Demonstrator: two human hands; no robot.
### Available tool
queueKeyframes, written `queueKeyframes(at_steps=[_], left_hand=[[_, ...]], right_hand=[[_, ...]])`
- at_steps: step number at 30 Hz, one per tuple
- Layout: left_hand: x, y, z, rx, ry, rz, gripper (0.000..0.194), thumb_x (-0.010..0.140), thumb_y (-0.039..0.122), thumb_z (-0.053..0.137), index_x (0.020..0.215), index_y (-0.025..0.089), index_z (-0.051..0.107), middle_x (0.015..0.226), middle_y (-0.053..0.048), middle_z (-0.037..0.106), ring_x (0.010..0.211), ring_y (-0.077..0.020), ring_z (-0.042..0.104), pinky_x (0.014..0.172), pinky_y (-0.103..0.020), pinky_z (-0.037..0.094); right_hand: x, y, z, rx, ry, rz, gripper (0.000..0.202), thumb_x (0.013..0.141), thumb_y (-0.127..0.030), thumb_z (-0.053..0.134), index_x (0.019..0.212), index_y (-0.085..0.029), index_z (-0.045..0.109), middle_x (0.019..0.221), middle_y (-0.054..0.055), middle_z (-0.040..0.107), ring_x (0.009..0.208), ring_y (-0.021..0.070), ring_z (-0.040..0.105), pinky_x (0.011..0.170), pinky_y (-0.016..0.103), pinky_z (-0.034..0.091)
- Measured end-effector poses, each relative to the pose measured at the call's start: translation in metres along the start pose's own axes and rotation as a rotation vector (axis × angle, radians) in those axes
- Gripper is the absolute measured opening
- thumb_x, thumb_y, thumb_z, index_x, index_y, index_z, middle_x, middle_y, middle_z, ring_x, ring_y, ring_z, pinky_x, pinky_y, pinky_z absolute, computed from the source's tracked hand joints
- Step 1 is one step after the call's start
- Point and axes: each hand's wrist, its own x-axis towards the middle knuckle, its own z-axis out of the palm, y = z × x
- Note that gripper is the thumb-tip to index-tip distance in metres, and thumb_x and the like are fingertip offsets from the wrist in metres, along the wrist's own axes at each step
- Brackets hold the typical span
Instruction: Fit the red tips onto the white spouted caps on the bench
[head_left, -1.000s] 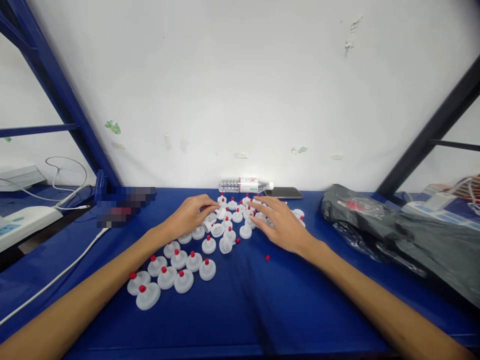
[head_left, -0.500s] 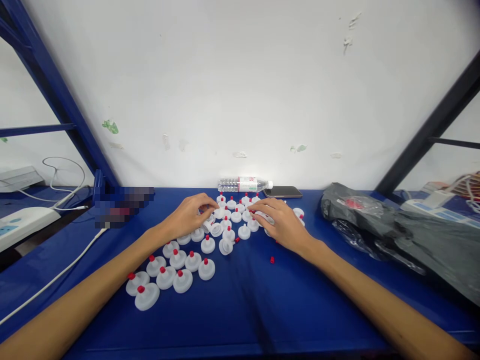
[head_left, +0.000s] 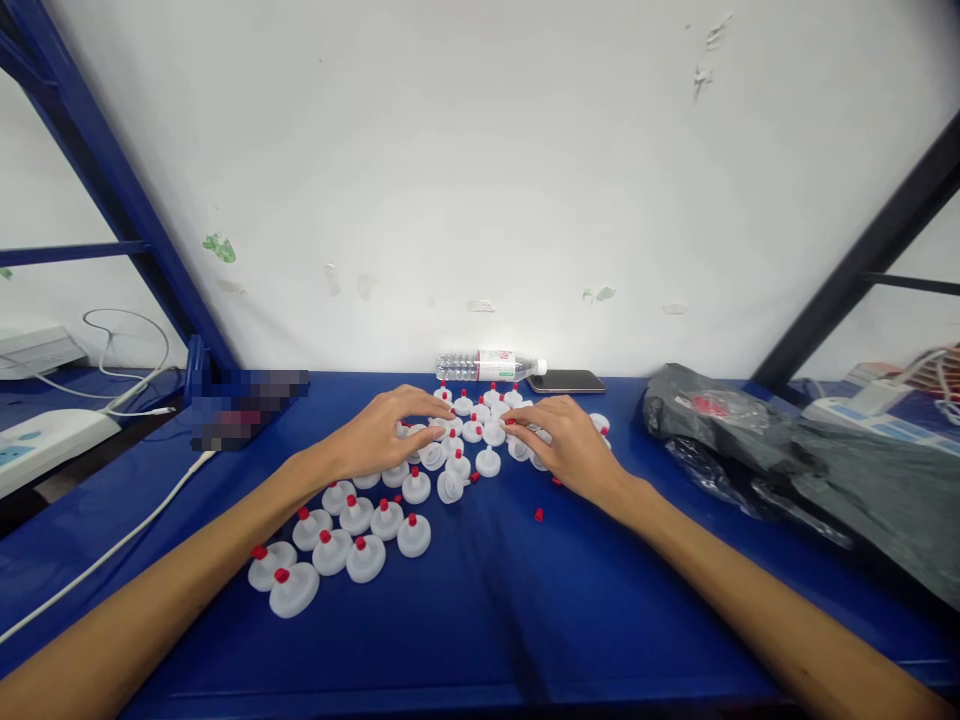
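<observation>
Many white round plastic lids, most with a small red tip, cover the middle of the blue table. My left hand (head_left: 390, 432) hovers over the lids at the centre left, its thumb and fingers apart with nothing between them. To its right, my right hand (head_left: 566, 445) has its thumb and fingertips closed at the edge of a white lid (head_left: 493, 433). Red shows between those fingers. Nearer to me, a group of red-tipped lids (head_left: 365, 560) stands at the left. A loose red cap (head_left: 538, 515) lies in front of my right hand.
A plastic bottle (head_left: 487, 366) lies on its side against the wall, next to a dark phone (head_left: 568, 381). A grey plastic bag (head_left: 780, 450) rests at the right. A white power strip (head_left: 56, 450) and a white cable (head_left: 112, 545) are at the left.
My left hand has shifted slightly right and its thumb and fingers have parted. A red-tipped lid below my right fingertips has left its place; a white lid now touches those fingertips.
</observation>
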Motion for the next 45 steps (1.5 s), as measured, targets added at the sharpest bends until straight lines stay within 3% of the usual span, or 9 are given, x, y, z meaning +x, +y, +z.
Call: queueKeyframes(at_steps=[8, 15, 23, 28, 31, 36, 41, 43, 45], left_hand=[[0.003, -0.006, 0.002, 0.006, -0.037, 0.022, 0.029, 0.099, 0.051, 0.062, 0.114, 0.031, 0.077, 0.125, -0.003, 0.072, 0.12, -0.0254, 0.059, 0.1, -0.041, 0.048], [0.001, -0.004, 0.005, -0.01, -0.068, 0.035, 0.032, 0.105, 0.045, 0.055, 0.131, 0.035, 0.068, 0.128, -0.002, 0.068, 0.118, -0.0225, 0.057, 0.1, -0.039, 0.046], [0.004, -0.001, 0.009, -0.024, -0.006, 0.001, 0.019, 0.102, 0.038, 0.059, 0.108, 0.028, 0.074, 0.111, -0.001, 0.075, 0.108, -0.021, 0.065, 0.094, -0.034, 0.048], [0.006, 0.004, 0.006, -0.034, 0.054, -0.063, 0.021, 0.104, 0.039, 0.054, 0.111, 0.027, 0.07, 0.109, 0.002, 0.078, 0.097, -0.018, 0.071, 0.082, -0.029, 0.051], [0.005, 0.006, 0.004, -0.027, 0.082, -0.091, 0.024, 0.104, 0.04, 0.052, 0.115, 0.027, 0.07, 0.114, 0.001, 0.078, 0.101, -0.0193, 0.071, 0.076, -0.028, 0.051], [0.004, 0.003, 0.002, 0.002, 0.103, -0.118, 0.035, 0.104, 0.045, 0.048, 0.123, 0.027, 0.07, 0.125, -0.003, 0.075, 0.115, -0.0257, 0.067, 0.093, -0.036, 0.051], [0.006, 0.004, -0.005, 0.002, 0.104, -0.128, 0.034, 0.101, 0.044, 0.05, 0.112, 0.022, 0.074, 0.119, -0.006, 0.076, 0.113, -0.0268, 0.065, 0.101, -0.041, 0.047], [0.005, 0.006, -0.013, -0.015, 0.085, -0.144, 0.031, 0.098, 0.043, 0.054, 0.102, 0.021, 0.075, 0.11, -0.007, 0.076, 0.105, -0.0252, 0.066, 0.094, -0.039, 0.049], [0.003, 0.009, -0.024, -0.049, 0.02, -0.167, 0.03, 0.096, 0.045, 0.058, 0.092, 0.02, 0.075, 0.09, -0.005, 0.075, 0.084, -0.0206, 0.065, 0.077, -0.033, 0.05]], right_hand=[[-0.001, -0.003, 0.003, -0.014, -0.041, 0.014, 0.032, 0.105, -0.035, 0.057, 0.134, -0.023, 0.066, 0.12, 0.008, 0.076, 0.112, 0.0272, 0.067, 0.099, 0.047, 0.049], [-0.003, -0.008, 0.0, -0.045, -0.173, -0.104, 0.041, 0.108, -0.035, 0.05, 0.147, -0.029, 0.058, 0.151, 0.007, 0.059, 0.14, 0.0289, 0.051, 0.116, 0.054, 0.039], [-0.001, -0.015, -0.002, -0.045, -0.234, -0.198, 0.034, 0.108, -0.035, 0.049, 0.135, -0.025, 0.067, 0.139, 0.008, 0.068, 0.134, 0.0293, 0.056, 0.113, 0.052, 0.042], [-0.001, -0.014, -0.003, -0.031, -0.218, -0.201, 0.032, 0.108, -0.033, 0.05, 0.133, -0.024, 0.067, 0.133, 0.009, 0.069, 0.128, 0.0275, 0.058, 0.108, 0.05, 0.044], [0.0, -0.015, -0.006, -0.025, -0.197, -0.201, 0.033, 0.109, -0.032, 0.048, 0.133, -0.022, 0.067, 0.13, 0.01, 0.07, 0.126, 0.0271, 0.059, 0.106, 0.049, 0.045], [-0.001, -0.032, -0.011, -0.01, -0.178, -0.211, 0.036, 0.109, -0.036, 0.046, 0.137, -0.022, 0.064, 0.14, 0.011, 0.065, 0.133, 0.0271, 0.055, 0.113, 0.05, 0.042], [-0.006, -0.064, -0.001, 0.002, -0.273, -0.289, 0.045, 0.109, -0.041, 0.044, 0.15, -0.024, 0.051, 0.16, 0.011, 0.048, 0.152, 0.0284, 0.039, 0.123, 0.056, 0.033], [-0.007, -0.069, 0.006, 0.0, -0.278, -0.288, 0.044, 0.11, -0.036, 0.042, 0.151, -0.022, 0.05, 0.157, 0.012, 0.052, 0.147, 0.0295, 0.045, 0.121, 0.056, 0.037], [-0.008, -0.066, 0.011, 0.014, -0.25, -0.27, 0.041, 0.109, -0.023, 0.042, 0.148, -0.018, 0.052, 0.149, 0.013, 0.06, 0.137, 0.0292, 0.056, 0.115, 0.053, 0.045]])
